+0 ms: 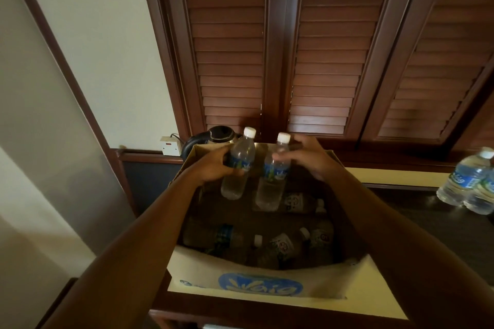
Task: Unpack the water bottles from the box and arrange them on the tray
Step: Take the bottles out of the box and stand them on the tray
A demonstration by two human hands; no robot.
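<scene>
An open cardboard box (262, 288) with a blue logo on its near flap stands in front of me. Several clear water bottles (283, 246) lie on their sides deep inside it. My left hand (213, 165) grips a bottle (239, 165) with a white cap and blue label, held upright above the box. Beside it my right hand (307, 157) holds a second, similar bottle (274, 176), also above the box. At the far right two more bottles (470, 181) stand on the dark counter. No tray is visible.
A black kettle (216, 136) sits behind the box, next to a white wall socket (169, 145). Brown louvred doors (294, 48) rise behind the counter (417, 211). A pale wall lies to the left.
</scene>
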